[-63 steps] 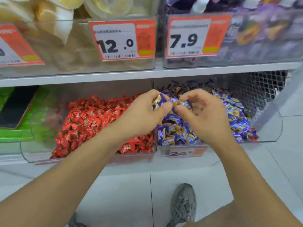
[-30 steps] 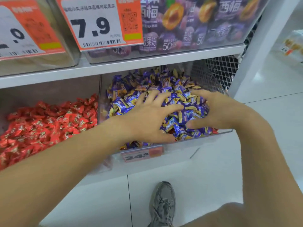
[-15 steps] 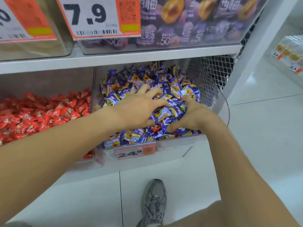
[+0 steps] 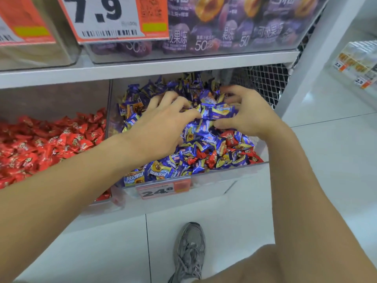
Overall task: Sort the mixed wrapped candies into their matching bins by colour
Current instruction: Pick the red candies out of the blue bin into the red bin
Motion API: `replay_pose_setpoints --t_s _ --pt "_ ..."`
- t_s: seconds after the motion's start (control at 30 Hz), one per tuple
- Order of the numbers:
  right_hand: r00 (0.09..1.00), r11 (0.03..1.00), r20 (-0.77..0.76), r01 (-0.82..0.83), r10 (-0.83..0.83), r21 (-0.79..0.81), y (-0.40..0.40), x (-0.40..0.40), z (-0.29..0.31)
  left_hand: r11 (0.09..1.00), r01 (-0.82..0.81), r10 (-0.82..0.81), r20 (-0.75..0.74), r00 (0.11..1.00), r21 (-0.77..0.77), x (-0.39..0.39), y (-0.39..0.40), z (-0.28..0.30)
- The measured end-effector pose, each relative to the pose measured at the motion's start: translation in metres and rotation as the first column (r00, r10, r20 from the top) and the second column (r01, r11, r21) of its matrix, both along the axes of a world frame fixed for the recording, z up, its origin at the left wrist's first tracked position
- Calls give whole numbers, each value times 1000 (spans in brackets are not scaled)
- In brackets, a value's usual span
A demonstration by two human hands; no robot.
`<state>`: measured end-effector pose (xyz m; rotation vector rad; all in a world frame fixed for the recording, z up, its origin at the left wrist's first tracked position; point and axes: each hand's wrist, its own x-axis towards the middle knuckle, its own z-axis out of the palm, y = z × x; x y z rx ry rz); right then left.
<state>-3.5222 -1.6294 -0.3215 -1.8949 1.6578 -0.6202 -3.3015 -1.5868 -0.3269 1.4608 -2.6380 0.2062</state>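
Both hands, left (image 4: 163, 127) and right (image 4: 247, 115), curl into blue candies (image 4: 183, 160); stray red candies (image 4: 229, 137) mixed in; red bin (image 4: 51, 144) adjacent left, mesh wall (image 4: 265, 84) right.

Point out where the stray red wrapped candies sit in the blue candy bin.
The red wrapped candies lie at the clear bin's front right, among blue wrapped candies, just below the right hand.

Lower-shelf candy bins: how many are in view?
2. The red-candy bin sits left; the blue-candy bin is right of it, where the left hand and right hand work among blue candies and red strays. Others may lie beyond the left edge.
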Motion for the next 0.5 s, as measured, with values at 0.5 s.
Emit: replay_pose_setpoints --t_s 0.5 --pt "927 957 -353 -23 128 288 47 -1 -4 959 174 -179 0 984 224 -27 0 -17"
